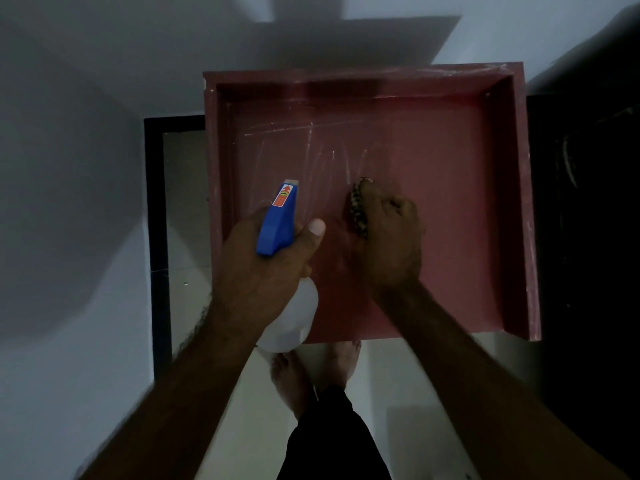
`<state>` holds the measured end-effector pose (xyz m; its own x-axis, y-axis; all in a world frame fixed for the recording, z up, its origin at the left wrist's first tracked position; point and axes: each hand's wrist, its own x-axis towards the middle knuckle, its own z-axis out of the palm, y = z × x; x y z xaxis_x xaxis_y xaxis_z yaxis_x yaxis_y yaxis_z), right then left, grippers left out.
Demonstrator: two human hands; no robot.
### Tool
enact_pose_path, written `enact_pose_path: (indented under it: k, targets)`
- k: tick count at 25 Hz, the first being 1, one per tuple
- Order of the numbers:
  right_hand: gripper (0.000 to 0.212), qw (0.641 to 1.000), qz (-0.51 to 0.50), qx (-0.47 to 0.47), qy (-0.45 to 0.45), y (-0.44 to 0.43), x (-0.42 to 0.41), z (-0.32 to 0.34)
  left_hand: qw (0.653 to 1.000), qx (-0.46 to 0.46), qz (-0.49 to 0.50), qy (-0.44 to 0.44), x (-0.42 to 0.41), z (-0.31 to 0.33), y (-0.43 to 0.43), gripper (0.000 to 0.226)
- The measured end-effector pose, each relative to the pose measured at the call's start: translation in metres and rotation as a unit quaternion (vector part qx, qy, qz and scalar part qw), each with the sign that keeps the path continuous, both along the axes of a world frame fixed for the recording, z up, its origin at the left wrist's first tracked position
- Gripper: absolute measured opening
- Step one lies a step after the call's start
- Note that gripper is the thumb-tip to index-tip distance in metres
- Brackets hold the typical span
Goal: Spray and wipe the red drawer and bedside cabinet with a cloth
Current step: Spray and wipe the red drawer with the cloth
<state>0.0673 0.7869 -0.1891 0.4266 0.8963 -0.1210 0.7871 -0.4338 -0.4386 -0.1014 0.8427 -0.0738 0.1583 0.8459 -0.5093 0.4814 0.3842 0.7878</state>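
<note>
The red drawer (450, 174) lies open-side up below me, with white streaks smeared over its floor on the left half. My left hand (266, 268) grips a spray bottle (277, 220) with a blue head and a white body, over the drawer's near left corner, nozzle pointing away from me. My right hand (388, 233) grips a patterned dark-and-yellow cloth (356, 209) and presses it onto the drawer floor near the middle. Most of the cloth is hidden under the hand.
A dark cabinet (585, 202) stands along the right side of the drawer. A white wall (69, 168) with a black skirting (157, 237) runs on the left. My bare feet (311, 368) stand on the pale floor just below the drawer's near edge.
</note>
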Motion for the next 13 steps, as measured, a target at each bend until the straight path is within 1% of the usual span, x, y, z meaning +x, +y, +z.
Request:
enact_pose_path:
  k: [1, 3, 5, 6, 7, 10, 11, 13]
  targets:
    - [0.073, 1.000, 0.008, -0.004, -0.002, 0.003, -0.008, 0.001, 1.000, -0.001, 0.000, 0.001, 0.000, 0.000, 0.002, 0.038]
    - [0.069, 0.998, 0.065, 0.001, 0.008, 0.006, -0.025, 0.002, 1.000, -0.003, -0.006, 0.000, 0.002, 0.000, 0.005, 0.040]
    - [0.064, 0.992, 0.123, 0.007, 0.019, 0.007, -0.027, 0.003, 1.000, -0.006, -0.011, 0.002, 0.004, 0.002, 0.007, 0.041]
    - [0.064, 0.992, 0.128, 0.005, 0.015, 0.007, -0.022, 0.004, 1.000, -0.006, -0.011, 0.000, 0.004, 0.002, 0.008, 0.041]
    - [0.066, 0.994, 0.111, 0.002, 0.010, 0.007, -0.015, 0.004, 1.000, -0.004, -0.010, -0.004, 0.004, 0.001, 0.008, 0.040]
    - [0.078, 1.000, -0.012, -0.007, 0.010, 0.012, 0.009, 0.004, 1.000, 0.002, -0.007, -0.005, 0.000, -0.001, 0.010, 0.042]
    - [0.079, 0.999, -0.030, -0.005, 0.010, 0.015, 0.008, 0.004, 1.000, 0.002, -0.006, -0.001, 0.000, -0.002, 0.010, 0.042]
    - [0.070, 1.000, -0.002, 0.004, 0.012, 0.019, -0.008, 0.004, 1.000, -0.003, 0.006, -0.001, -0.001, -0.003, 0.012, 0.038]
